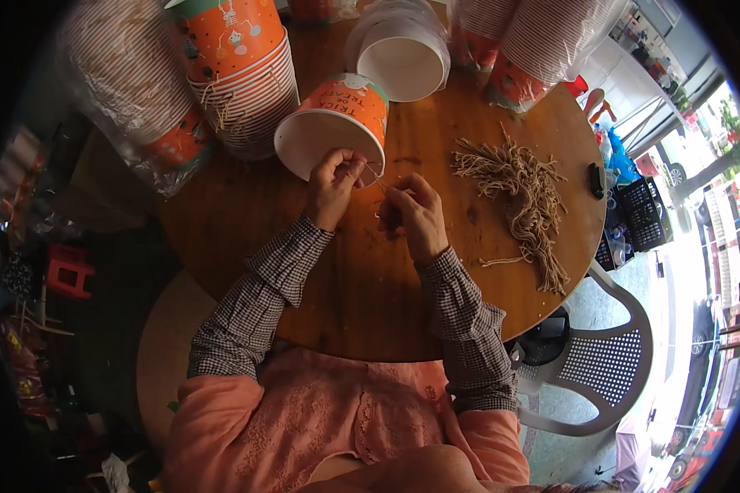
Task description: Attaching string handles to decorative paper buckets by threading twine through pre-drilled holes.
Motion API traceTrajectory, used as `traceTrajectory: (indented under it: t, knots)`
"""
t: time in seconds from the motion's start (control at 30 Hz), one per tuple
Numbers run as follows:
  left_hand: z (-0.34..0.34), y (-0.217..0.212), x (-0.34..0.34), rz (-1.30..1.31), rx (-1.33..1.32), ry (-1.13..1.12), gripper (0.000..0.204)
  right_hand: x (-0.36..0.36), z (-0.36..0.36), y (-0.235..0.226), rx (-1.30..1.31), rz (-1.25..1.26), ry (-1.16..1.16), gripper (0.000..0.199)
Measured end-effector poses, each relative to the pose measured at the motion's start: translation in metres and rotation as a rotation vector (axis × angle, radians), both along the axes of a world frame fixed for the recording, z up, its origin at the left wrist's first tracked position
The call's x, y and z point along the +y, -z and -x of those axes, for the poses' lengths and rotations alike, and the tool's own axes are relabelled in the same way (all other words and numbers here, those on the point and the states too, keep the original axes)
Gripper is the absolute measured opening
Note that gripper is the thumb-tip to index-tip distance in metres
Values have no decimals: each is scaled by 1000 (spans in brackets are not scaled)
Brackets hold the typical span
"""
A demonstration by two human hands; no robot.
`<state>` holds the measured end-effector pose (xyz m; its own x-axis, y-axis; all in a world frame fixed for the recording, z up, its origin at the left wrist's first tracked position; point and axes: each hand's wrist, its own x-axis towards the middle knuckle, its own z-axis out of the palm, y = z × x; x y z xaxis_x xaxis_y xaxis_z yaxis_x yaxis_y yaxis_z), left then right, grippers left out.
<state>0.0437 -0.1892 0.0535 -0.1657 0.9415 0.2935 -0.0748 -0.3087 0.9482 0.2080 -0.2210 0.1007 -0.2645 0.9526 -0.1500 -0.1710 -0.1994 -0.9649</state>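
Observation:
An orange paper bucket (367, 100) with a white inside lies tipped on its side on the round wooden table (370, 304), its mouth toward me. At the mouth's near rim, my left hand (334, 187) pinches a thin piece of twine (378, 177), and the fingers touch or nearly touch the bucket. Just to the right, the bent fingers of my right hand (418, 214) are closed on the same twine. Whether the twine passes through the rim is too small to tell. Farther right lies a loose pile of tan twine lengths (522, 197).
At the back left stand a nested stack of orange buckets (242, 99), some with twine on them, and a plastic-wrapped stack (131, 90). White buckets (403, 66) and another wrapped stack (543, 57) are at the back. A grey chair (600, 366) stands right of the table.

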Motion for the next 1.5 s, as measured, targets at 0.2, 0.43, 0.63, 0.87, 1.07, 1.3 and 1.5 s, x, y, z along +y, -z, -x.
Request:
traceTrajectory:
  t: [0.2,0.43,0.63,0.87,1.07,1.3,1.5]
  knots:
    - [-2,-1,1,99,-64,26,16,-6,10,12,-45,-219,23,8]
    - [3,-8,-23,244,50,91,25,-7,7,7,-87,-207,143,10]
    - [-8,-13,-30,427,-346,376,21,-16,15,13,-173,-332,121,10]
    - [-1,-15,-23,501,-370,416,18,-27,8,16,-248,-252,-16,12]
    - [-20,-20,-23,615,-565,466,20,-33,-8,6,-265,-327,-113,13]
    - [-30,-16,-13,691,-669,441,22,-40,-40,5,-291,-345,-269,13]
    - [-25,-5,-4,678,-736,402,19,-67,-59,-1,-147,-130,-647,8]
